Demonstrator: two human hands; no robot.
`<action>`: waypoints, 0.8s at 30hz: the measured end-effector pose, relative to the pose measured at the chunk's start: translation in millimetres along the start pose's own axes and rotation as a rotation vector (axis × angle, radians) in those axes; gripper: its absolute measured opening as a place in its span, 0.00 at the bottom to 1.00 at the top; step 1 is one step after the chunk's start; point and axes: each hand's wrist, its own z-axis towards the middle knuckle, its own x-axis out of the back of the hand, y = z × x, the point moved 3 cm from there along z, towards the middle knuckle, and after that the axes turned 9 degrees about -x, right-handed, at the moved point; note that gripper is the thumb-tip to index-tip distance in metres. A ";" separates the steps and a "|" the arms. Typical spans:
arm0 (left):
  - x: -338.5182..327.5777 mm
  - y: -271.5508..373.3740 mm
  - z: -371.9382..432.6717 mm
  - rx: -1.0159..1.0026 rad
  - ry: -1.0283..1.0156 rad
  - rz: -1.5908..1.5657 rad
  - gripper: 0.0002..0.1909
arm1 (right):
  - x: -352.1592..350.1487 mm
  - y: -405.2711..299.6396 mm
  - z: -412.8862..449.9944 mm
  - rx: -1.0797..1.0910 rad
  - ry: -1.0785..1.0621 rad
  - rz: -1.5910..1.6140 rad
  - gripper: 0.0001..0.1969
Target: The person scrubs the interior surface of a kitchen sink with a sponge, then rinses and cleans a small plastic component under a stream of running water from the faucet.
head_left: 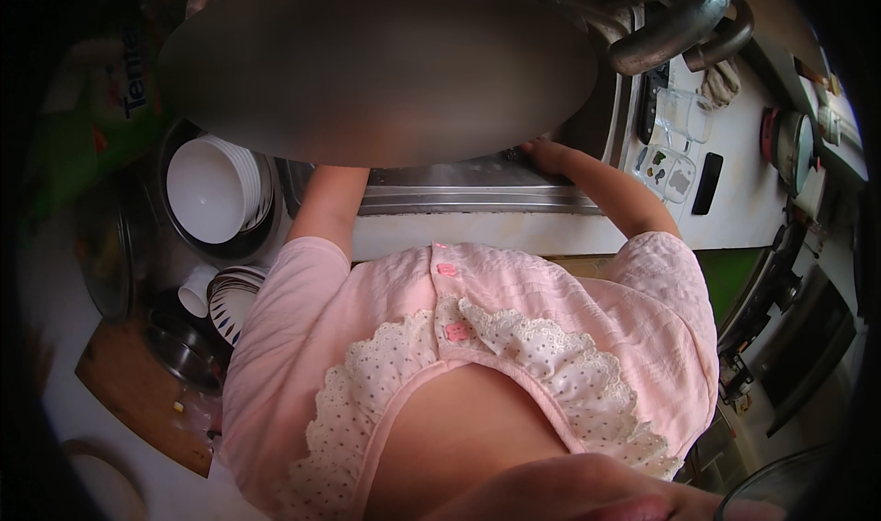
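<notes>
A stainless steel sink (475,199) lies before me, with a large blurred oval over most of its basin. My left forearm reaches up under that blur, and the left hand itself is hidden. At the sink's near right part rests my right hand (548,155), its fingers partly covered by the blur. A small dark item, too unclear to name, lies by its fingertips; whether the hand holds it cannot be told. Curved metal pipes, apparently a faucet (678,29), show at the upper right.
Stacked white bowls (208,190) fill a dark basin on the left, above patterned plates (234,304) and a metal pot (182,352). On the right counter are clear plastic containers (666,171), a black phone (707,183), a cloth (721,84) and a lidded pot (791,150).
</notes>
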 end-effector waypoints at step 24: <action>-17.5 -0.5 9.0 0.027 0.063 -0.107 0.29 | -17.9 -107.0 104.5 0.187 0.625 0.137 0.11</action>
